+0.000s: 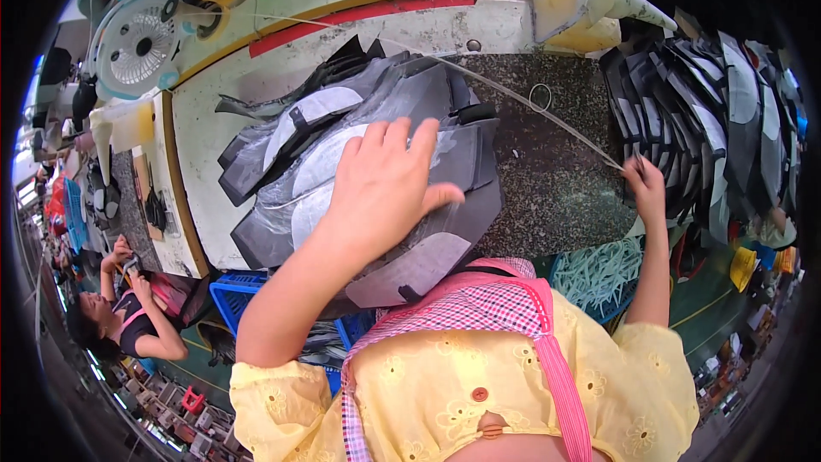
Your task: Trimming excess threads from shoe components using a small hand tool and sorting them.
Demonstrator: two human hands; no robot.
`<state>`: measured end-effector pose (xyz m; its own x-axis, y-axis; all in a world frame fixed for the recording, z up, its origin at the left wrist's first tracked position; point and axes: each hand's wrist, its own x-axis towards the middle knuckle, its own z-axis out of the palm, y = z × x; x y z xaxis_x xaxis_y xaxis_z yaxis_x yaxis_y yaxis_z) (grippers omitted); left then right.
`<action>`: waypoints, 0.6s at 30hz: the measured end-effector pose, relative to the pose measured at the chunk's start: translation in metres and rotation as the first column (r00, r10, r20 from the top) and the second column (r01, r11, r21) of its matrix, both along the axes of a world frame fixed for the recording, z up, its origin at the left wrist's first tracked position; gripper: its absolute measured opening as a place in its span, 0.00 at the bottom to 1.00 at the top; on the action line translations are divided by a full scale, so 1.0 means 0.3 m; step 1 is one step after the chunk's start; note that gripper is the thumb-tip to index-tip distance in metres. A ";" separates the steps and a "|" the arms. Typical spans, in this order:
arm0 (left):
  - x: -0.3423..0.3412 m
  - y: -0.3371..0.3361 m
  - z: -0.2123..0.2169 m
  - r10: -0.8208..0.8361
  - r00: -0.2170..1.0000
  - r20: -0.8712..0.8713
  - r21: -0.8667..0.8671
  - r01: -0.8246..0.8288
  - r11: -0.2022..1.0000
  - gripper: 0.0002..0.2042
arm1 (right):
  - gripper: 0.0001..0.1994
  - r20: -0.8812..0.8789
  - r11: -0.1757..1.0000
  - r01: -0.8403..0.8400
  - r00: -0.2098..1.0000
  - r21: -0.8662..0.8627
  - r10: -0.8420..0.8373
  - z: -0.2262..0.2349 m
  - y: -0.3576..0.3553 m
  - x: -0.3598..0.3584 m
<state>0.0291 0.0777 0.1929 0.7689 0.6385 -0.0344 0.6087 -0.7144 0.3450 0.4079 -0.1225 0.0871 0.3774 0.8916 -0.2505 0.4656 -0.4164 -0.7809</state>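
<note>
A bundle of grey and black cut pieces with white patches lies on the table in front of me, partly covered by clear film. My left hand rests on top of it with fingers spread. A thin whitish cord stretches from the far left, over the bundle's far side, to the right. At that end my right hand is closed in a pinch on the cord. What looks like a strand of cord also crosses the bundle just left of my left hand.
Under the cord is a dark speckled slab. Stacked similar pieces stand at the right. Beyond are a plastic-wrapped yellowish cone and a white fan. Below the edge sit a blue crate and pale strips. Another person works at left.
</note>
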 end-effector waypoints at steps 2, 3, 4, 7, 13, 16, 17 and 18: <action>0.036 0.020 -0.015 0.018 0.989 -0.144 -0.063 -0.027 0.998 0.27 | 0.07 0.185 0.999 0.035 0.982 -0.026 -0.030 -0.013 -0.087 0.032; 0.051 0.014 -0.020 0.029 0.957 -0.290 -0.121 -0.066 0.990 0.26 | 0.08 0.281 0.989 0.115 0.956 -0.095 -0.084 0.010 -0.062 -0.011; 0.062 -0.006 -0.020 -0.013 0.990 -0.142 -0.039 0.008 0.999 0.22 | 0.09 0.386 0.967 0.205 0.913 -0.149 -0.134 0.022 -0.018 -0.055; 0.103 -0.064 -0.005 -0.273 0.960 -0.060 -0.011 0.273 0.962 0.21 | 0.10 -0.217 0.975 0.126 0.972 0.184 -0.084 0.048 0.156 -0.310; 0.151 -0.132 -0.103 -0.269 0.911 -0.312 0.213 0.343 0.915 0.10 | 0.11 -0.452 0.864 0.107 0.880 0.492 0.149 0.008 0.223 -0.652; 0.122 -0.095 -0.106 -0.223 0.961 -0.164 0.249 0.259 0.933 0.08 | 0.09 -0.353 0.732 0.066 0.903 0.679 0.247 0.010 0.239 -0.717; 0.097 -0.071 -0.097 -0.138 0.988 0.071 0.222 0.120 0.968 0.07 | 0.06 -0.188 0.595 -0.041 0.929 0.802 0.318 0.017 0.257 -0.729; 0.075 -0.043 -0.064 0.092 0.977 0.190 0.124 -0.117 0.985 0.05 | 0.02 -0.045 0.568 -0.215 0.912 0.794 0.408 0.034 0.281 -0.730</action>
<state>0.0517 0.0647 0.1737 0.6826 0.7052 0.1917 0.6181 -0.6971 0.3633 0.1889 -0.0382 0.0973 0.0646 0.8396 0.5394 0.2411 0.5114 -0.8249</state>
